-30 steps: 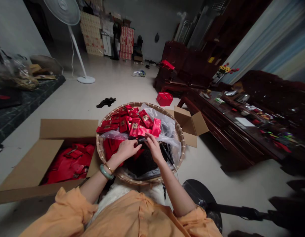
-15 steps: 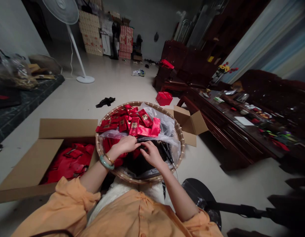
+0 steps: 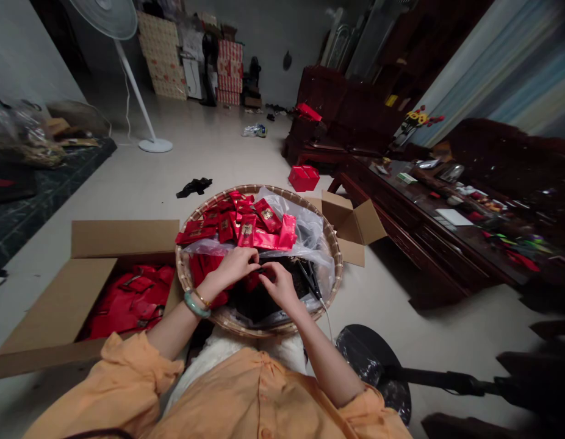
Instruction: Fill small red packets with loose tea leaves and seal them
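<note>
A round woven basket (image 3: 332, 244) rests on my lap, lined with clear plastic. Several small red foil packets (image 3: 248, 227) are piled at its far side, and a dark loose mass (image 3: 259, 302) lies at its near side. My left hand (image 3: 234, 267) and my right hand (image 3: 277, 285) meet over the middle of the basket, fingers curled and pinched together on a small red packet (image 3: 254, 279) between them. A green bangle sits on my left wrist.
An open cardboard box (image 3: 58, 299) with red bags stands on the floor at my left. A smaller open carton (image 3: 351, 222) lies behind the basket to the right. A dark wooden low table (image 3: 429, 225) with clutter runs along the right. A standing fan (image 3: 127, 73) is far left.
My two hands have drawn closer together and slightly toward me over the basket. The view has tilted down a little.
</note>
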